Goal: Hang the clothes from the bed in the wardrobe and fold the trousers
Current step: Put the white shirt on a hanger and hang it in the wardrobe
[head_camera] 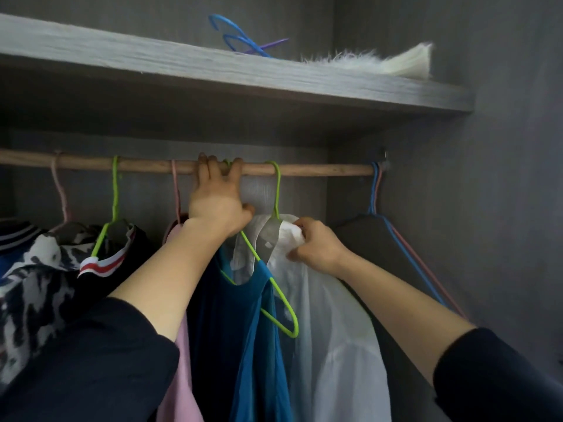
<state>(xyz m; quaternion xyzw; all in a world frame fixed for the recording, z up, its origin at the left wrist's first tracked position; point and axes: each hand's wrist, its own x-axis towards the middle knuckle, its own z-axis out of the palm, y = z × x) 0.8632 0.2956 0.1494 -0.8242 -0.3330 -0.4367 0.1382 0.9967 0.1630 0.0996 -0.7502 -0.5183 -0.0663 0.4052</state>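
Your left hand (217, 202) curled its fingers over the rail (320, 169), gripping the green hanger (278, 303) by its hook, the teal dress (243, 330) hanging below. Your right hand (316, 248) pinched the white shirt (335, 330) aside. Seating the hook fully before releasing looked wisest.

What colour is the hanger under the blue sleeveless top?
The hanger is lime green, clearest in the head view.

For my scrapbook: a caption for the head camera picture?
Left hand grips the wardrobe rail, right hand pinches a white shirt.

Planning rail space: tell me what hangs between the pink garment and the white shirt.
Head view: only the blue top on a green hanger, its hook held by the left hand.
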